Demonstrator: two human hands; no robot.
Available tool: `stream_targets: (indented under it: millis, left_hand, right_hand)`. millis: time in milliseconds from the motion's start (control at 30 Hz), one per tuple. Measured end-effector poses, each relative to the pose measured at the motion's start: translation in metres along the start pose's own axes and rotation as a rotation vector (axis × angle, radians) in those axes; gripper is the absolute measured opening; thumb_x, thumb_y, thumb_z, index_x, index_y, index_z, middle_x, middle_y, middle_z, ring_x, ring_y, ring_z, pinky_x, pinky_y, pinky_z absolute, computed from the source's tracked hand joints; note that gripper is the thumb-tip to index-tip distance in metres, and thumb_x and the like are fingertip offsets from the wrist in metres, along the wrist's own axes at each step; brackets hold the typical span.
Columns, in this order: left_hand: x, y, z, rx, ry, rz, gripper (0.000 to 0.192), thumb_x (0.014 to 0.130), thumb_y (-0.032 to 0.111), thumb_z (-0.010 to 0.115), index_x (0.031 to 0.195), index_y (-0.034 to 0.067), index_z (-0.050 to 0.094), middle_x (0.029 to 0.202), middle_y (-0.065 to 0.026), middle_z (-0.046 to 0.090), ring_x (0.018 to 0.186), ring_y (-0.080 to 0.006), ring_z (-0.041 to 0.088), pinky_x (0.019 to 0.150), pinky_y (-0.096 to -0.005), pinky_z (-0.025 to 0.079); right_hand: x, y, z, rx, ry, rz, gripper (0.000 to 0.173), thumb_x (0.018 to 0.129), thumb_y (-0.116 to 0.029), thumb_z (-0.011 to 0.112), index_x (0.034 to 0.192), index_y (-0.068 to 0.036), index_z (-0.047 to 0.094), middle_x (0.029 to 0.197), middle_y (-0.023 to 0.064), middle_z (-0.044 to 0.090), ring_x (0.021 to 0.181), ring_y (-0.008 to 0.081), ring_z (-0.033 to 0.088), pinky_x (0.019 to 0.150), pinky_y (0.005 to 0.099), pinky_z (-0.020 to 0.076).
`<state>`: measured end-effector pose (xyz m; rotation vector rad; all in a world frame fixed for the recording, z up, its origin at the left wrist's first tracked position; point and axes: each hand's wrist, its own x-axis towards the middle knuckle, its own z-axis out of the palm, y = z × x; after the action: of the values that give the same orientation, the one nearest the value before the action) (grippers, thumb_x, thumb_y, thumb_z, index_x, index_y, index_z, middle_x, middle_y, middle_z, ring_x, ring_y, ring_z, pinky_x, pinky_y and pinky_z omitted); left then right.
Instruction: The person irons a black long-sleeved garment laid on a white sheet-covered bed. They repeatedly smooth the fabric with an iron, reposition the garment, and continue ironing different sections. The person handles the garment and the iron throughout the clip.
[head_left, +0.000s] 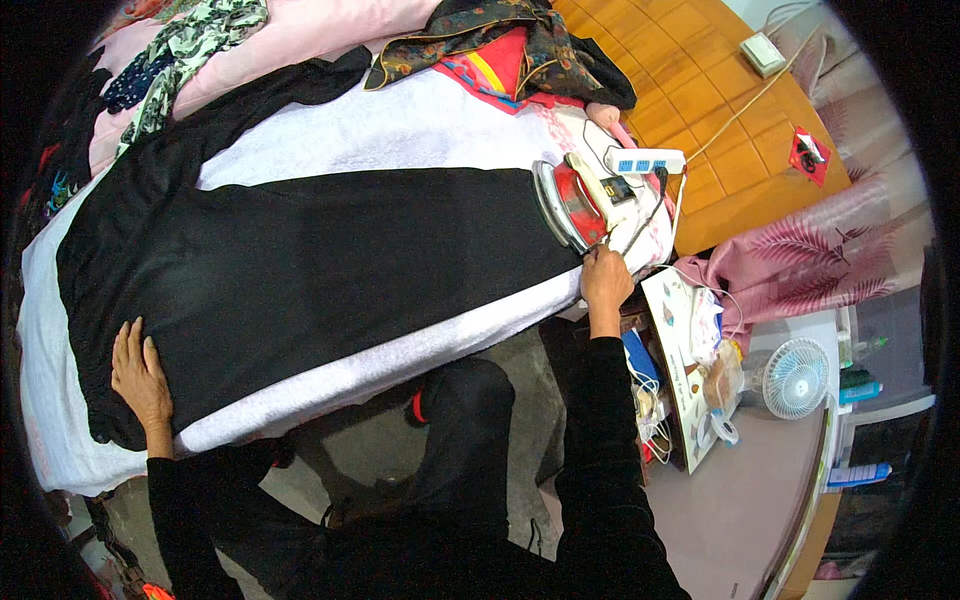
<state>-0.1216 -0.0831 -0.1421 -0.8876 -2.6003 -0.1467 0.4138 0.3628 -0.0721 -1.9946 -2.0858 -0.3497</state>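
Observation:
A black garment (322, 262) lies spread over a white cloth cover (405, 341), with its sleeve stretching up toward the back. On its left end my left hand (142, 375) rests palm down, fingers extended, gripping nothing. My right hand (606, 281) is closed at the garment's near right corner and appears to pinch the fabric; its fingertips are partly hidden. Just beyond that hand stands a clothes iron (577, 202) with a red body and pale handle. The iron's silver soleplate faces left, beside the garment's right edge.
Behind the iron are a white power strip (645, 160) with a black plug and a wooden surface (697, 97). Patterned clothes (480, 52) and pink bedding (315, 30) lie at the back. To the right are a cluttered board (679, 367) and a small fan (796, 379).

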Motion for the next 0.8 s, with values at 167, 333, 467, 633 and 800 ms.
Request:
stream_targets:
  millis: [167, 333, 467, 633, 800]
  left_hand:
    - [0.001, -0.001, -0.002, -0.008, -0.024, -0.009, 0.043, 0.106, 0.039, 0.04, 0.145, 0.024, 0.052, 0.153, -0.0041, 0.046, 0.143, -0.025, 0.039, 0.114, -0.0495, 0.027]
    - [-0.001, -0.004, 0.002, -0.004, -0.002, 0.005, 0.043, 0.106, 0.039, 0.041, 0.144, 0.024, 0.052, 0.152, -0.0038, 0.046, 0.142, -0.0248, 0.039, 0.114, -0.0497, 0.027]
    - [0.0, -0.003, 0.003, -0.02, 0.011, 0.022, 0.043, 0.106, 0.039, 0.041, 0.144, 0.024, 0.052, 0.152, -0.0037, 0.046, 0.142, -0.0249, 0.039, 0.113, -0.0501, 0.027]
    - [0.0, -0.003, 0.002, -0.003, -0.002, 0.005, 0.043, 0.106, 0.039, 0.04, 0.145, 0.024, 0.052, 0.152, -0.0038, 0.046, 0.142, -0.0246, 0.039, 0.114, -0.05, 0.027]
    - [0.0, -0.007, 0.004, -0.005, -0.005, 0.01, 0.043, 0.106, 0.039, 0.04, 0.145, 0.024, 0.051, 0.152, -0.0037, 0.046, 0.143, -0.024, 0.038, 0.114, -0.0496, 0.026]
  right_hand:
    - [0.002, 0.003, 0.009, -0.039, 0.083, -0.044, 0.021, 0.09, -0.023, 0.06, 0.092, -0.006, 0.072, 0.091, 0.0167, 0.07, 0.081, 0.0383, 0.071, 0.072, 0.0514, 0.0535]
    - [0.007, 0.017, 0.013, -0.144, 0.196, -0.153, 0.019, 0.09, -0.021, 0.06, 0.087, -0.006, 0.071, 0.086, 0.0148, 0.069, 0.078, 0.0372, 0.069, 0.068, 0.0511, 0.0518]
    - [0.012, 0.03, 0.006, -0.135, 0.101, -0.12, 0.018, 0.09, -0.021, 0.061, 0.093, -0.007, 0.071, 0.088, 0.0151, 0.07, 0.08, 0.0376, 0.069, 0.071, 0.0499, 0.0518]
    - [-0.009, 0.03, 0.002, 0.101, 0.159, -0.164, 0.018, 0.087, -0.018, 0.065, 0.102, -0.011, 0.071, 0.093, 0.0131, 0.068, 0.082, 0.0355, 0.069, 0.073, 0.0477, 0.0507]
    - [-0.017, 0.017, -0.008, 0.023, 0.157, -0.284, 0.018, 0.083, -0.02, 0.072, 0.1, -0.016, 0.07, 0.093, 0.0077, 0.063, 0.08, 0.0329, 0.065, 0.071, 0.0467, 0.048]
